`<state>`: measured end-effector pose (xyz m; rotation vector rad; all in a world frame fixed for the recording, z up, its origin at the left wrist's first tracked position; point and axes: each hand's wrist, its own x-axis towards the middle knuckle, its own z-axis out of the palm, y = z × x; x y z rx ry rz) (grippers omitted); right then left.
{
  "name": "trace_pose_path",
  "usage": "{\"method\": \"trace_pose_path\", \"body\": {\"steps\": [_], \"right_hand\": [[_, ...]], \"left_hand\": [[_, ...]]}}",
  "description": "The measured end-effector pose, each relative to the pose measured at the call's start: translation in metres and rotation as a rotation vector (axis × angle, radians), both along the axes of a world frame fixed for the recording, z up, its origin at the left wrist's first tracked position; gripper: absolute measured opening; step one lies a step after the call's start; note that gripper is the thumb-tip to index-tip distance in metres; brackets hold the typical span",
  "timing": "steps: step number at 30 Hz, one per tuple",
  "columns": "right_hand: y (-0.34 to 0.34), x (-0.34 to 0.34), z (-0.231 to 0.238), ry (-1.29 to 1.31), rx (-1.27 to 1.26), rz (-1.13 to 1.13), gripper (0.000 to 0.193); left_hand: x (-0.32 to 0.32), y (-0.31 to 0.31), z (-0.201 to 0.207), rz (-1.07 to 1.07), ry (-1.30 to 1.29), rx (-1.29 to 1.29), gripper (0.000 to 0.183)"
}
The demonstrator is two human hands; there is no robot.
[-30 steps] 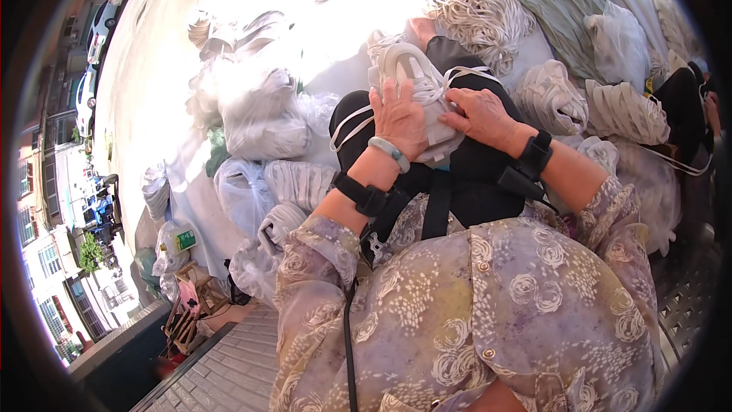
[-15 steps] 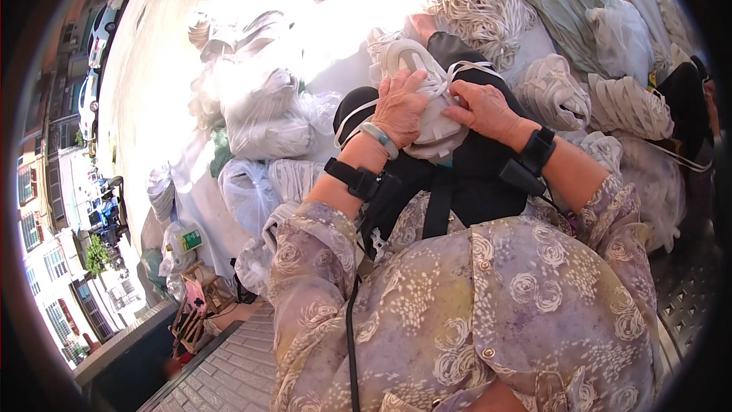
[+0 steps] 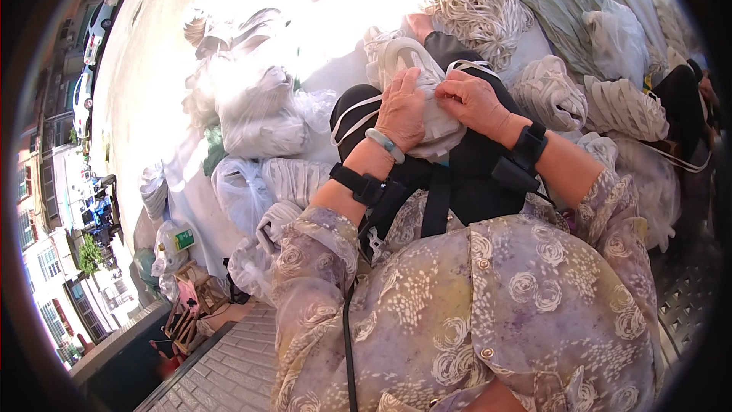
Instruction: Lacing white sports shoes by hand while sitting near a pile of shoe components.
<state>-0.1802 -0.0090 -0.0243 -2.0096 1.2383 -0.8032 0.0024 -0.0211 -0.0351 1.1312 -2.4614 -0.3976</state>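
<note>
A white shoe (image 3: 441, 131), which looks like a soft upper, rests on my lap between my knees, with loose white laces trailing to both sides. Along its left side, my left hand (image 3: 402, 112) is closed on it, the fingers pressed together over the top. My right hand (image 3: 476, 107) pinches at the lacing in the middle, thumb and forefinger together; the bit of lace between them is mostly hidden. A lace loop (image 3: 354, 117) hangs over my left knee, and another lace runs over my right knee.
Bagged white shoe uppers (image 3: 259, 111) lie to the left. A heap of white laces (image 3: 480, 19) is ahead; stacked white uppers (image 3: 625, 109) sit at right near another person's dark-clothed leg (image 3: 679, 107). A small wooden chair (image 3: 183, 313) stands at lower left.
My right hand has shifted left toward my left hand, its thumb and fingers drawing together at the lacing. My left hand stays on the shoe. The whole view has shifted slightly.
</note>
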Motion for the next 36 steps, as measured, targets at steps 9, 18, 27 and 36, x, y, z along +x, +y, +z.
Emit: {"method": "trace_pose_path", "body": {"steps": [9,18,27,36], "right_hand": [[-0.003,0.005,-0.003,0.017,0.02,-0.006,0.008],[-0.008,0.009,-0.002,0.125,-0.142,0.036,0.007],[-0.012,0.014,-0.006,0.229,-0.221,0.105,0.007],[-0.005,-0.026,0.02,0.365,-0.196,0.11,0.002]], "left_hand": [[0.008,0.002,-0.003,0.152,0.219,0.254,0.011],[-0.003,0.009,-0.011,0.185,0.292,0.128,0.011],[-0.006,0.014,-0.01,0.17,0.299,0.054,0.012],[0.013,0.015,0.007,0.349,0.439,0.173,0.013]]}}
